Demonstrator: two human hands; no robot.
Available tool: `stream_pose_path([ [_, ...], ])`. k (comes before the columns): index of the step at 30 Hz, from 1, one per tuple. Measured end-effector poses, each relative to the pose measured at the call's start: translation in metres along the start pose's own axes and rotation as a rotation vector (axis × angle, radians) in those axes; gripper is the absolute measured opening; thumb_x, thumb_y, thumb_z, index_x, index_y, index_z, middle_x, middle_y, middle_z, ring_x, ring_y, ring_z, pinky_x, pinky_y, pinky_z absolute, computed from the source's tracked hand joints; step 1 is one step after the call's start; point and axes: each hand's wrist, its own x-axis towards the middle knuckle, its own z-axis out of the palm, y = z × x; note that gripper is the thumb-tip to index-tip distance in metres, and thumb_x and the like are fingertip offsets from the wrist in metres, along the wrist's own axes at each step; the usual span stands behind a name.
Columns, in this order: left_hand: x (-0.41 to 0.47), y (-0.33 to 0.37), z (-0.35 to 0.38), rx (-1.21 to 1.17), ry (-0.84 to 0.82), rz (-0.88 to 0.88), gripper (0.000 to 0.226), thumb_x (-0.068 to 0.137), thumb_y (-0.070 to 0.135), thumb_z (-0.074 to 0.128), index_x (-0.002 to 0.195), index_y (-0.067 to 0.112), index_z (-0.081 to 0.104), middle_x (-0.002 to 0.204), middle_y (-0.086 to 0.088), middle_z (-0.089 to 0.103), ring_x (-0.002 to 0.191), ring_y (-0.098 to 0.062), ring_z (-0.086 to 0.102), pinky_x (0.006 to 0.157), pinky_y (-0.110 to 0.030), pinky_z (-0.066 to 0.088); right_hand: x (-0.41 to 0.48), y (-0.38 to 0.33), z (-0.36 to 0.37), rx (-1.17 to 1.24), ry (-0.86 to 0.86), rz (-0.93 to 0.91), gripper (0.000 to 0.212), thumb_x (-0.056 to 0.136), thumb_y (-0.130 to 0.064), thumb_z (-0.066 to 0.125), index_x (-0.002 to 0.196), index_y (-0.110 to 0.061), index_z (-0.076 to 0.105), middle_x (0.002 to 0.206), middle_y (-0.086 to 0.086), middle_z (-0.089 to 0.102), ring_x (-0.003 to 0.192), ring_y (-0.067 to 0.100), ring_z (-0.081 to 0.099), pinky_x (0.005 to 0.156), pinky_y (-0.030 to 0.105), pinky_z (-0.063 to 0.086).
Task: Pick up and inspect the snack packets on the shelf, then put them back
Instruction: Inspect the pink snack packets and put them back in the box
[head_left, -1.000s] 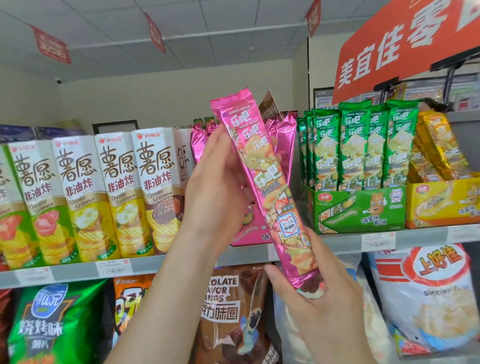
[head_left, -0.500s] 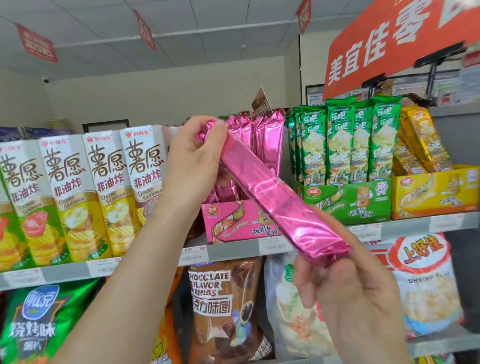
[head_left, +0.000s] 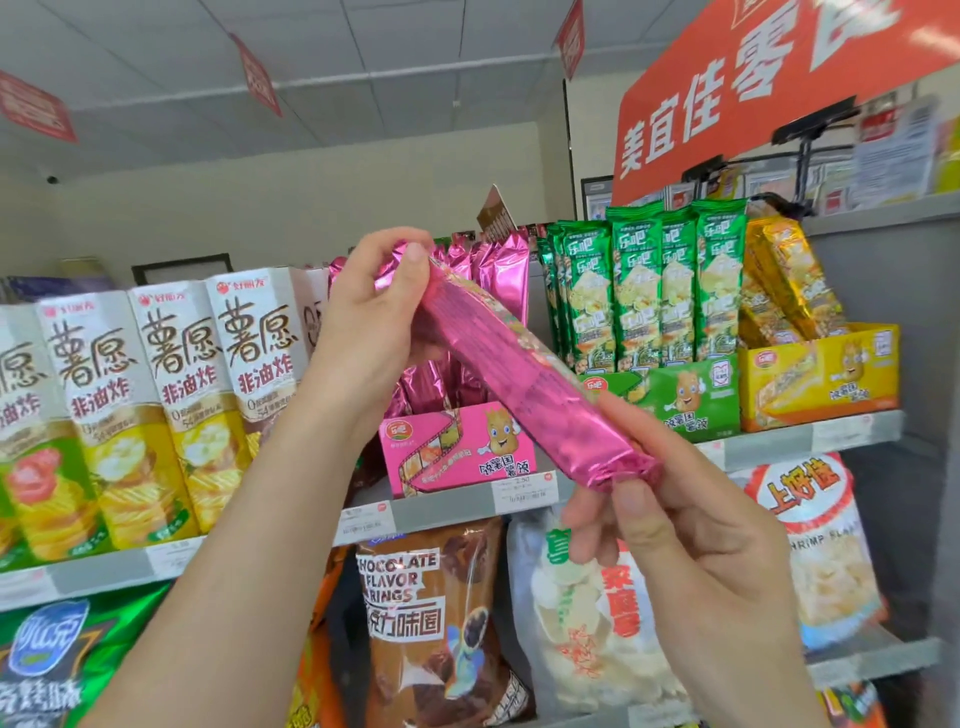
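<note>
I hold a long pink foil snack packet (head_left: 514, 371) slanted in front of the shelf, its plain back side mostly toward me. My left hand (head_left: 371, 332) grips its upper end, fingers curled over the crimped seal. My right hand (head_left: 685, 540) pinches the lower end between thumb and fingers. Behind the packet, more pink packets (head_left: 498, 270) stand upright in a pink display box (head_left: 457, 447) on the upper shelf (head_left: 447, 512).
Tall white-and-yellow chip cartons (head_left: 171, 405) line the shelf to the left. Green packets (head_left: 660, 280) in a green box and yellow packets (head_left: 789, 280) in a yellow box stand to the right. Larger snack bags (head_left: 431, 618) fill the shelf below. An orange sign (head_left: 769, 78) hangs overhead.
The packet has been turned from its printed front to its plain back and tilted lower. Both hands keep hold of its ends; the view shifted slightly.
</note>
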Motion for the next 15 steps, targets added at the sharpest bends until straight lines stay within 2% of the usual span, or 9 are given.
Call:
stream_pose_path([
  [4,0.006,0.011,-0.004,-0.177,-0.045,0.021,0.017,0.104,0.021,0.043,0.114,0.028,0.055,0.076,0.002,0.059,0.066,-0.011,0.062,0.061,-0.032,0.056,0.003,0.01,-0.006,-0.013,-0.089,0.129,0.046,0.084,-0.027,0.07,0.128,-0.038,0.061,0.107,0.002,0.068,0.082,0.016,0.061,0.075,0.024,0.051],
  [6,0.009,0.018,-0.007,-0.216,-0.092,0.015,0.022,0.101,0.026,0.047,0.122,0.027,0.053,0.08,0.001,0.059,0.074,-0.017,0.057,0.062,-0.032,0.054,0.006,0.017,-0.003,-0.034,-0.042,0.148,0.042,0.083,-0.027,0.073,0.122,-0.04,0.065,0.116,-0.003,0.069,0.088,0.014,0.064,0.079,0.025,0.053],
  [9,0.009,0.024,-0.008,-0.238,-0.137,-0.014,0.048,0.092,0.03,0.062,0.136,0.027,0.044,0.087,0.002,0.067,0.083,-0.022,0.06,0.07,-0.034,0.056,0.014,0.025,0.01,-0.11,0.027,0.096,0.041,0.079,-0.013,0.076,0.108,-0.04,0.067,0.105,-0.006,0.072,0.082,0.012,0.067,0.073,0.021,0.053],
  [11,0.002,0.023,-0.004,-0.211,-0.167,-0.038,0.066,0.083,0.025,0.071,0.14,0.025,0.038,0.098,-0.001,0.073,0.092,-0.023,0.07,0.08,-0.042,0.057,0.021,0.028,0.021,-0.209,0.05,0.057,0.041,0.075,-0.016,0.077,0.102,-0.043,0.061,0.099,-0.01,0.07,0.076,0.011,0.067,0.068,0.019,0.053],
  [13,-0.01,0.019,0.001,-0.176,-0.282,-0.078,0.065,0.081,0.018,0.073,0.136,0.024,0.039,0.109,-0.005,0.072,0.095,-0.029,0.071,0.081,-0.049,0.055,0.028,0.028,0.032,-0.302,0.043,0.027,0.043,0.071,-0.028,0.08,0.097,-0.045,0.051,0.094,-0.013,0.069,0.074,0.01,0.068,0.066,0.016,0.052],
  [15,-0.02,0.016,0.005,-0.188,-0.398,-0.106,0.059,0.085,0.012,0.068,0.135,0.023,0.038,0.112,-0.011,0.07,0.09,-0.034,0.071,0.074,-0.045,0.056,0.035,0.028,0.041,-0.385,-0.032,0.0,0.045,0.07,-0.039,0.082,0.096,-0.043,0.046,0.091,-0.014,0.069,0.074,0.007,0.068,0.065,0.017,0.052],
])
